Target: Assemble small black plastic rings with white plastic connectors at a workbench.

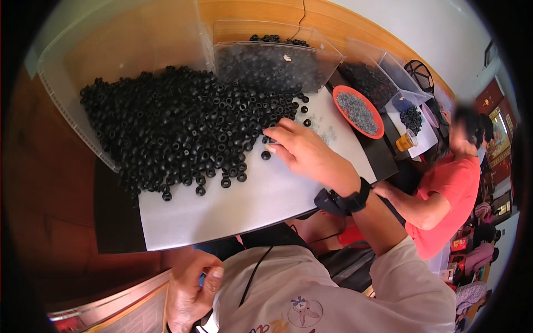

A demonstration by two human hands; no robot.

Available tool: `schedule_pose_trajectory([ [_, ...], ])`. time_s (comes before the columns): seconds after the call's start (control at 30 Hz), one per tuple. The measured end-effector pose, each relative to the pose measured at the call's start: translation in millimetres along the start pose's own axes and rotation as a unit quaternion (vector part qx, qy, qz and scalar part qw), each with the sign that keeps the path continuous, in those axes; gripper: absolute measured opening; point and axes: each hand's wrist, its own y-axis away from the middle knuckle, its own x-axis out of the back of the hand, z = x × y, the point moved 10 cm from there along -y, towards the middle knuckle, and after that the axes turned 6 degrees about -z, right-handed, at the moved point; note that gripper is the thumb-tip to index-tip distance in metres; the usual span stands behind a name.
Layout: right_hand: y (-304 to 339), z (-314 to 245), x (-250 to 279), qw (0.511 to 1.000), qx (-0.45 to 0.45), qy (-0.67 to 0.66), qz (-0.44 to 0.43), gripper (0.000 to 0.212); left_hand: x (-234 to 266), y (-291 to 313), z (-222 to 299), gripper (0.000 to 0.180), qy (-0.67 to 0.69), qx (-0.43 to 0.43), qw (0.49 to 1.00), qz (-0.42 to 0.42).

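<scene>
A big heap of small black ring-shaped parts (189,127), each round with a hole, covers much of the white work surface (222,216). My right hand (305,152) reaches to the heap's right edge with thumb and fingers drawn together in a pinch. What lies between those fingertips is too small to make out; loose black parts are right beside them. Low at the left, off the table's near edge, my left hand (191,288) is closed around a small blue object (202,279), mostly hidden by the fingers.
A clear plastic bin (72,89) lies behind the heap. Another clear bin (266,61) holds more black parts. Small clear bits (327,130) are scattered near an orange bowl (381,130) full of similar bits. A person in red (449,188) sits at the right.
</scene>
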Motion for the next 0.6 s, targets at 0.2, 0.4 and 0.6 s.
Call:
schedule_pose_trajectory([
  [0.2,39.0,-111.5,32.0,0.976,0.148,-0.161,-0.021,0.034,-24.2,-14.4,-7.3,0.012,0.006,0.017,0.996,-0.086],
  [0.4,39.6,-217.0,10.1,0.855,0.385,-0.341,0.064,0.044,9.7,-5.6,-0.6,0.023,-0.001,-0.048,0.999,0.016],
  [0.6,16.0,-268.1,-31.1,0.777,0.387,-0.496,-0.001,0.049,64.0,4.9,33.7,0.038,-0.019,-0.133,0.970,0.201],
])
